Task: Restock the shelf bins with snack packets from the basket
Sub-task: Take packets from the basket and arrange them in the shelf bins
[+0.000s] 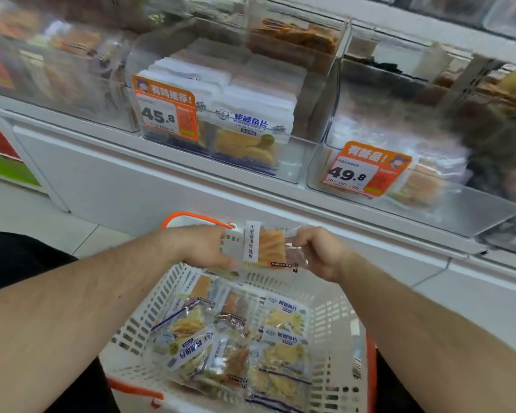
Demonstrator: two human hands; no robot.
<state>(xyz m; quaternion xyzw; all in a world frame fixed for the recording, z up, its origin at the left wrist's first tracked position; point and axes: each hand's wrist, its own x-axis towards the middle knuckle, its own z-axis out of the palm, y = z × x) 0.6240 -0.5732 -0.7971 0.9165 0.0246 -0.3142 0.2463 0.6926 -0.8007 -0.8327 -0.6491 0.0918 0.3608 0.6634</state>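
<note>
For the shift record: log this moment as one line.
left hand: holds packet | right hand: holds same packet | packet: above basket | basket: packets remain | bins: not reached

Brightness: the scene was evenly and brightly lit, with soft, faint shadows.
Glare: pale reflections streaked the clear plastic shelf bins (316,84).
Blur: the top corners and right edge were smeared; the orange price tag reading 45.8 (165,110) stayed legible.
Distortion: the long white shelf ledge (251,189) bowed and slanted from the wide lens.
Sharpness: the white slotted plastic basket (328,320) looked fairly crisp.
</note>
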